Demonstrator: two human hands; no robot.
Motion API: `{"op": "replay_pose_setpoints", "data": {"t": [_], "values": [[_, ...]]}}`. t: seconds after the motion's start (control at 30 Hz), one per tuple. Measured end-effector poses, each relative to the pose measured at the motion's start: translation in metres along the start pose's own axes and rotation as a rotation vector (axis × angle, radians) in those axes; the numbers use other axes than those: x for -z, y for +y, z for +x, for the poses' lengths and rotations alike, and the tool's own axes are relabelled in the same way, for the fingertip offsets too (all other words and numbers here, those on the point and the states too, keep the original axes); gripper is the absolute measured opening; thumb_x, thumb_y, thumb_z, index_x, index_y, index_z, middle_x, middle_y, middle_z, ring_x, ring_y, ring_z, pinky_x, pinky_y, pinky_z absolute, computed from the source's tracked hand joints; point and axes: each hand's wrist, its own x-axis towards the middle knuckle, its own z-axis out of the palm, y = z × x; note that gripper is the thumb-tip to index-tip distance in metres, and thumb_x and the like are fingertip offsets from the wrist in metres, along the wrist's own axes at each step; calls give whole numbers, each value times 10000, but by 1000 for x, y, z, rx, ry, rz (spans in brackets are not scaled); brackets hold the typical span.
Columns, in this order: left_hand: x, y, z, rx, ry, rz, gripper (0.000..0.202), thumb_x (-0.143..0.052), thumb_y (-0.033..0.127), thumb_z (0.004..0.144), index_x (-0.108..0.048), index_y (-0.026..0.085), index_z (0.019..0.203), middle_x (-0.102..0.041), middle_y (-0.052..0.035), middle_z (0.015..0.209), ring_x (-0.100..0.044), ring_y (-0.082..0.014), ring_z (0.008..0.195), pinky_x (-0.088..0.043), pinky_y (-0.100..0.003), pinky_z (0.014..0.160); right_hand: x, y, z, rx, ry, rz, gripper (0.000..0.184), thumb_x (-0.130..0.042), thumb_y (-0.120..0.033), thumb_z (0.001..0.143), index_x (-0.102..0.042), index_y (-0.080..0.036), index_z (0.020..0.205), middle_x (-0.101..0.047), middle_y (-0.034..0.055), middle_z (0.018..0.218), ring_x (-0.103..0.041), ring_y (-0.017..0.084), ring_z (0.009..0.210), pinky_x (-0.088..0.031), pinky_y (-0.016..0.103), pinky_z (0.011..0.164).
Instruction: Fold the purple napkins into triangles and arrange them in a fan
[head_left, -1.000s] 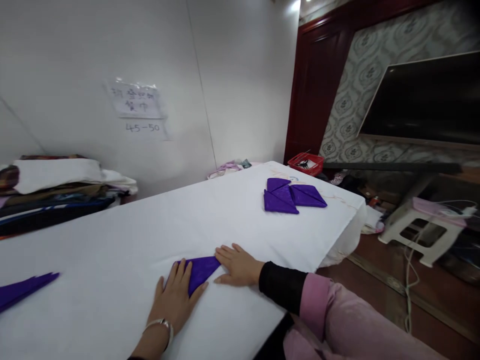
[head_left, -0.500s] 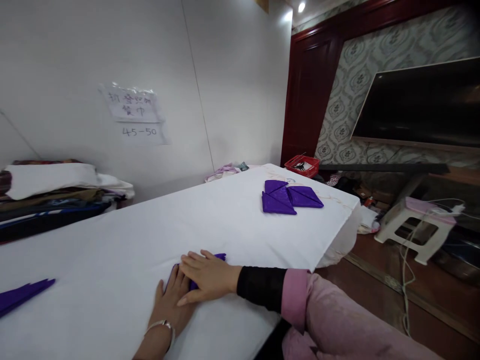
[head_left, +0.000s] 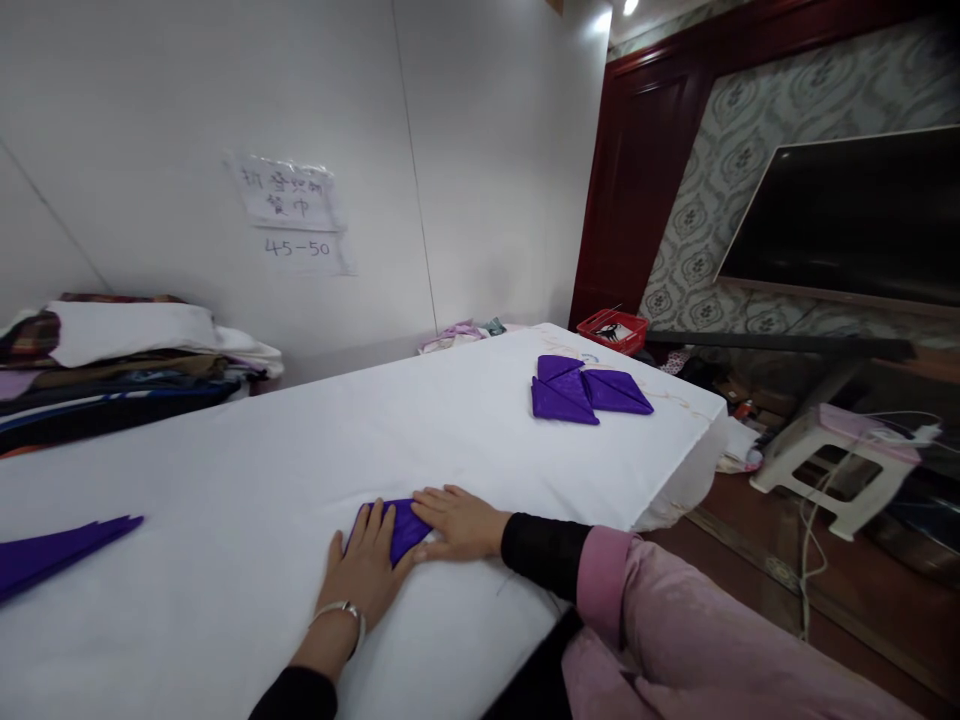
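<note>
A folded purple napkin (head_left: 406, 532) lies on the white cloth in front of me. My left hand (head_left: 367, 565), with a bracelet at the wrist, rests flat on its left part, fingers stretched out. On its right end lies my right hand (head_left: 459, 527), fingers extended and covering that corner. The thumb tips of both hands are close together at the napkin's near edge. Farther off to the right, several folded purple napkins (head_left: 564, 392) lie grouped together. Another stack of purple cloth (head_left: 64, 555) reaches in from the left edge of view.
A white-covered table (head_left: 247, 480) runs along a pale wall. Piled fabrics (head_left: 135, 350) stand at the back left. Beyond the table's far right corner is a red basket (head_left: 613, 330). A stool (head_left: 840, 460) with a cable on it stands on the floor at right.
My right hand has slid right, off my left hand, to the napkin's right end. More of the napkin shows between the hands. The view has shifted slightly left.
</note>
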Motion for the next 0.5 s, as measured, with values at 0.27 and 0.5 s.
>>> {"op": "replay_pose_setpoints", "data": {"t": [0.27,0.5], "values": [[7,0,0,31,-23,-55,751,-276,565,850,-282,98,1438,-193,-118,1531,-125,-288,1417,-209,-534,1095,6,9,-20,-67,4,16,813,-370,-641,874,-232,-89,1455,-227,157,1516,-164,248,1408,-120,445,1142],[8,-6,-12,166,1,-53,649,-299,490,865,-346,158,1420,-214,-112,1526,-187,-327,1398,-247,-558,1065,5,13,-26,-93,14,-11,797,-346,-642,881,-230,-105,1458,-230,155,1516,-171,260,1405,-123,466,1135]]}}
